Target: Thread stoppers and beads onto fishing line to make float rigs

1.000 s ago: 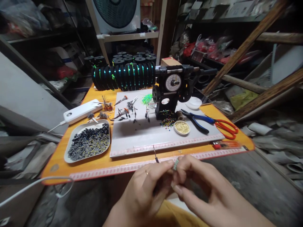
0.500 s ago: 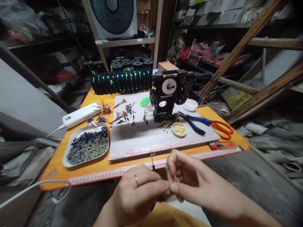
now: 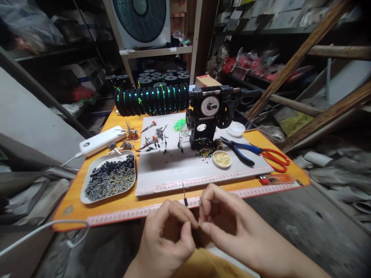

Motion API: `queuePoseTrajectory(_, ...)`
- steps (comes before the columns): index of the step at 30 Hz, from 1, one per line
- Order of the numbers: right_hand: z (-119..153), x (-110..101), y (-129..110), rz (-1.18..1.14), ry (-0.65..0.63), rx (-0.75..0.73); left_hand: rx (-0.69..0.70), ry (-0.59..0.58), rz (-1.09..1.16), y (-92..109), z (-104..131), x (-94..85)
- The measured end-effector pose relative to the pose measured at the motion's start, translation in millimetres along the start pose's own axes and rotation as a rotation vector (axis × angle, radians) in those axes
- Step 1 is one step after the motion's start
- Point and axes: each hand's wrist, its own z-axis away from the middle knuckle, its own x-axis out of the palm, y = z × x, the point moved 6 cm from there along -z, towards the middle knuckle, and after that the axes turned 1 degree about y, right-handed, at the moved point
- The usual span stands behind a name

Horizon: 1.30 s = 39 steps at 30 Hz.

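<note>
My left hand [image 3: 168, 235] and my right hand [image 3: 226, 216] meet at the fingertips in front of the table's near edge. The left fingers are curled, the thumb bent in a little apart from them; what they hold is hidden or too fine to see. Just above them shows a small black piece on a thin dark stem [image 3: 185, 200]; I cannot tell whether a finger touches it. My right hand is closed, thumb tip close to the left fingertips, with a tiny greenish bit [image 3: 199, 201] at its curled forefinger.
On the orange table [image 3: 69, 200] stand a tray of small black and grey pieces [image 3: 110, 177], a black winding machine with a dial [image 3: 210, 106], a dish of gold beads [image 3: 222, 159], coloured beads, blue-handled pliers [image 3: 243, 148], orange-handled scissors [image 3: 276, 158] and a white power bank [image 3: 101, 141].
The left thumb and fingers have come apart from their tight pinch, and the hand is more upright. The right hand has moved slightly left. The whole view has shifted a little.
</note>
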Motion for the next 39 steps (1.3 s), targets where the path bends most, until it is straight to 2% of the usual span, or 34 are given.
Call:
queuePoseTrajectory(2,0,-2,-3,0.045,0.004,-0.014,-0.012,0.006,0.009,0,0,-1.2)
queuePoseTrajectory(4,0,-4,-7,0.108,0.012,-0.027,0.035,-0.019,-0.037,4,-2,-1.5)
queuePoseTrajectory(8,-1,-9,-11,0.180,0.020,-0.028,0.297,-0.122,-0.244,21,-5,2.5)
queuePoseTrajectory(13,-4,-12,-7,0.073,0.001,0.048,0.489,-0.102,-0.435,27,0,5.0)
queuePoseTrajectory(17,-5,-9,-3,-0.028,-0.030,0.072,0.585,-0.114,-0.554,27,6,7.6)
queuePoseTrajectory(20,-5,-9,-1,-0.065,-0.039,0.077,0.623,-0.080,-0.638,28,6,5.9)
queuePoseTrajectory(23,-4,-10,-1,-0.066,-0.034,0.070,0.544,-0.063,-0.603,26,2,3.0)
queuePoseTrajectory(29,-2,-9,-1,-0.096,-0.058,0.070,0.343,-0.074,-0.318,21,-7,1.0)
queuePoseTrajectory(32,-2,-7,0,-0.088,-0.064,0.050,0.244,-0.044,-0.291,18,-8,0.5)
queuePoseTrajectory(34,-3,-7,0,-0.070,-0.001,0.002,0.173,0.018,-0.276,14,-7,-1.4)
queuePoseTrajectory(39,-2,-4,3,-0.255,0.323,-0.196,0.105,0.231,-0.222,6,3,-4.5)
